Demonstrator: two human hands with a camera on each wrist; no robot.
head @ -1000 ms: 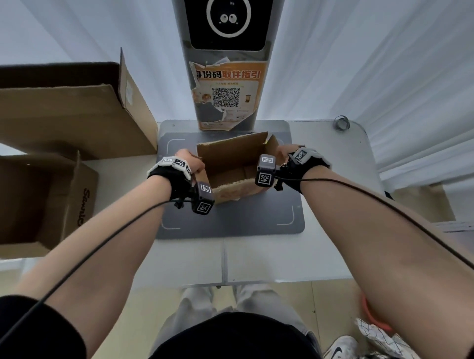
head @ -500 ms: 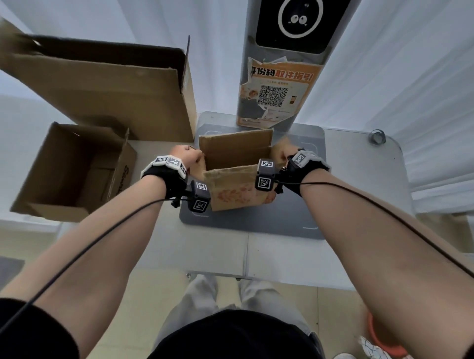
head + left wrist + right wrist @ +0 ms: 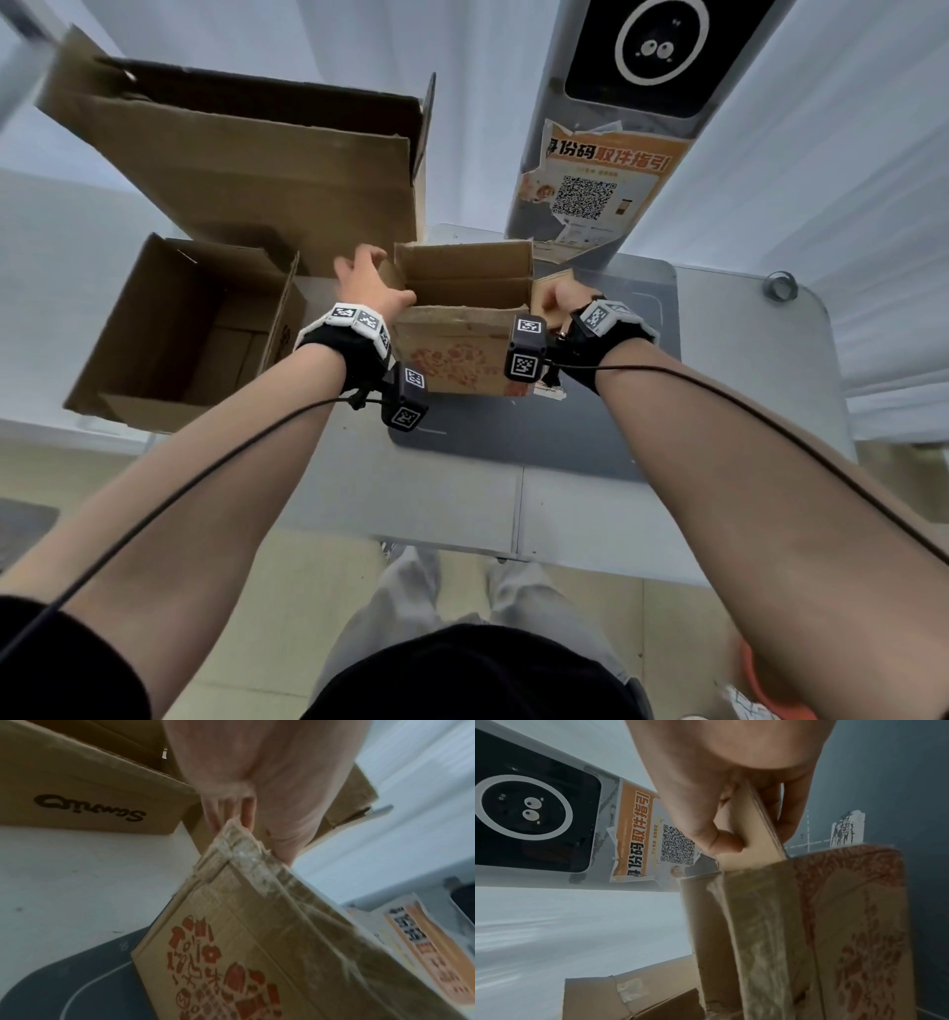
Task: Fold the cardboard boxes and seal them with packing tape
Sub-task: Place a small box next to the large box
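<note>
Table grey, dark mat on it | small printed box upright on mat, top open, two larger open boxes at its left | right hand pinches box's right flap, thumb against fingers | left hand at left flap, fingers spread loose, grip unclear

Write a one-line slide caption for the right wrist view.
The right hand pinches a side flap of the small printed box.
</note>
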